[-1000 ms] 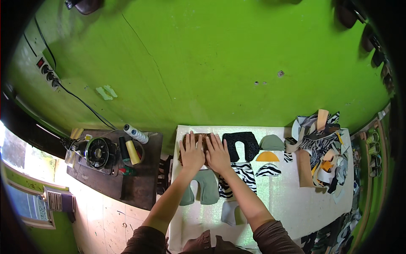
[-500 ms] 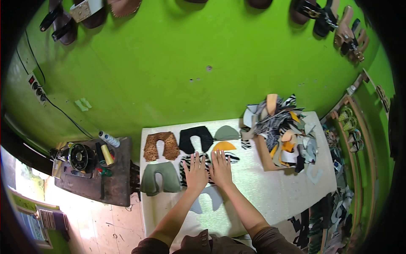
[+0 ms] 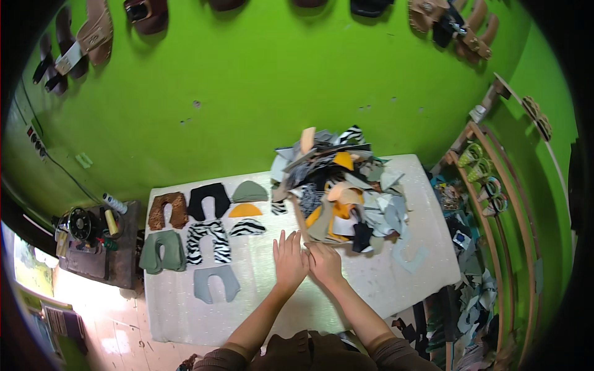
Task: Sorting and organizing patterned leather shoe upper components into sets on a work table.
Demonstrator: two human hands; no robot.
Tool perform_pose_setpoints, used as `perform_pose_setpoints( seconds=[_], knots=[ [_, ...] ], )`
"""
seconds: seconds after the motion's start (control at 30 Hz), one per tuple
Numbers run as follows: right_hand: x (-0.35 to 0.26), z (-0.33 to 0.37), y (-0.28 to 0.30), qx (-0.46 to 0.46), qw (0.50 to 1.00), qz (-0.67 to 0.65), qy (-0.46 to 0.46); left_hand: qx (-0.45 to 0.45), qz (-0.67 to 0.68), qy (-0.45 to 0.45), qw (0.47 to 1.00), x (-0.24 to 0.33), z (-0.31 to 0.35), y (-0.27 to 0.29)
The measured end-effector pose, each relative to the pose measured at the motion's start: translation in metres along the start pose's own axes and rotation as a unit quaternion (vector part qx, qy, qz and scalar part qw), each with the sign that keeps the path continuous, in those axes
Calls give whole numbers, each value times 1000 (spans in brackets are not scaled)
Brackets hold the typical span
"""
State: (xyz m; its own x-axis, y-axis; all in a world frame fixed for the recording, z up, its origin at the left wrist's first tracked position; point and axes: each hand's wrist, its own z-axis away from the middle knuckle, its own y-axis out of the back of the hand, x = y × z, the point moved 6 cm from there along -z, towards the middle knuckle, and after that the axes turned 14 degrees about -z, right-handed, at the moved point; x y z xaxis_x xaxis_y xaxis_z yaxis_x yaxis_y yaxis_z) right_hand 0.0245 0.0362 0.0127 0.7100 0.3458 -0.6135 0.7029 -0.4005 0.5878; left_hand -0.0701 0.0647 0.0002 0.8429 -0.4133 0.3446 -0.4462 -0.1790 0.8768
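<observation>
Over the white table (image 3: 346, 297), my left hand (image 3: 289, 263) is open, fingers stretched forward. My right hand (image 3: 325, 263) lies beside it, its fingertips close to the left hand's edge; its fingers look slightly bent, with nothing visible in them. Just beyond both is a heap of cut scraps (image 3: 346, 191) in a cardboard box (image 3: 299, 221). To the left lie U-shaped pieces: brown spotted (image 3: 167, 198), black (image 3: 209, 190), green (image 3: 149, 253), zebra-striped (image 3: 208, 230) and light grey (image 3: 214, 274). Half-moon pieces in green (image 3: 250, 193), yellow (image 3: 245, 211) and zebra stripe (image 3: 248, 228) sit beside them.
A sewing machine (image 3: 80, 224) and thread cones (image 3: 114, 203) occupy a dark table at left. Sandals (image 3: 93, 37) hang on the green wall. A wooden rack (image 3: 486, 232) with sandals stands at right, above more scraps (image 3: 473, 266). A pale U-shaped offcut (image 3: 411, 263) lies right of the box.
My hands have left the zebra-striped U-shaped piece and moved right, beside the scrap box. The light grey piece, partly covered by my arms before, now shows fully. The view has shifted right.
</observation>
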Motion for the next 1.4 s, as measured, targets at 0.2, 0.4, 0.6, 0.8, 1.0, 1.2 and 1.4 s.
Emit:
perform_pose_setpoints(
  seconds=[0.2,0.4,0.6,0.8,1.0,1.2,1.4],
  knots=[
    [12,-5,97,90,985,148,-20,38,85,-115,989,85,-14,-8],
    [76,1,117,64,986,2,-155,18,63,-173,983,124,-22,-15],
    [45,-24,144,145,965,-197,-92,5,199,-36,979,108,-32,7],
    [30,-55,174,157,955,-242,-69,14,290,70,954,83,-39,28],
    [15,-61,160,-4,969,-245,-17,134,185,-110,967,114,-42,85],
    [22,-50,134,-154,916,-339,-150,-97,273,11,957,94,-36,35],
    [46,-31,128,-330,812,-405,-260,-170,404,80,895,74,-28,35]
  ],
)
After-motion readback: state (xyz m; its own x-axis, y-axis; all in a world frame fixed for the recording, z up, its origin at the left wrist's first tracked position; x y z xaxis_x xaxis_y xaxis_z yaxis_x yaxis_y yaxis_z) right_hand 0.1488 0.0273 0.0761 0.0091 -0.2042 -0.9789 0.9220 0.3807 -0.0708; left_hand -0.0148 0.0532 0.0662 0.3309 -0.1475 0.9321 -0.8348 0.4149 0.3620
